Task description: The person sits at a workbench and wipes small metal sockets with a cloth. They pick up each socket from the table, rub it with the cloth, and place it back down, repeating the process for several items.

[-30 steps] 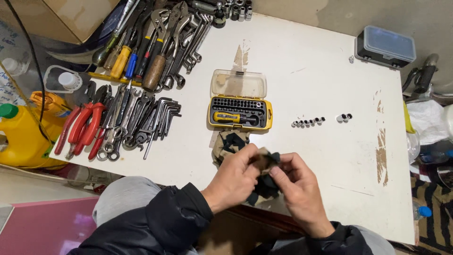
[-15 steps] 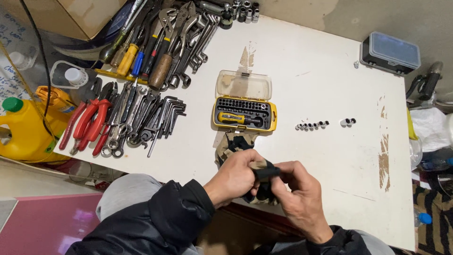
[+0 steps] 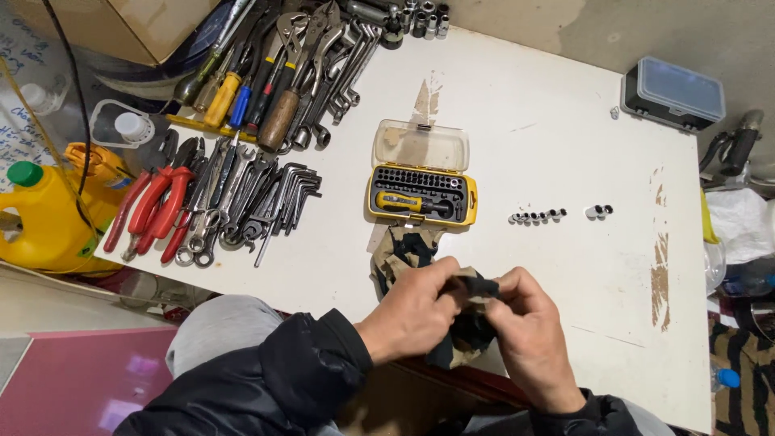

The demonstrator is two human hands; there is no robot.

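My left hand (image 3: 412, 315) and my right hand (image 3: 529, 331) meet at the near edge of the white table (image 3: 549, 137), both pinching a dark camouflage-patterned cloth (image 3: 408, 252). The cloth is bunched between my fingers and hangs off the table edge below them. Whatever small item may be wrapped in the cloth is hidden. Just beyond my hands lies an open yellow bit-set case (image 3: 421, 196) with a clear lid. To its right sits a short row of small metal sockets (image 3: 537, 216), with two more sockets (image 3: 598, 211) a little further right.
Red-handled pliers (image 3: 153, 206), wrenches and hex keys (image 3: 266, 202) cover the table's left side. Screwdrivers and larger pliers (image 3: 274, 73) lie at the far left. A grey lidded box (image 3: 672, 93) sits at the far right corner. A yellow jug (image 3: 44, 218) stands left of the table.
My hands stayed together working the cloth, shifting slightly on it. The camera view drifted a little.
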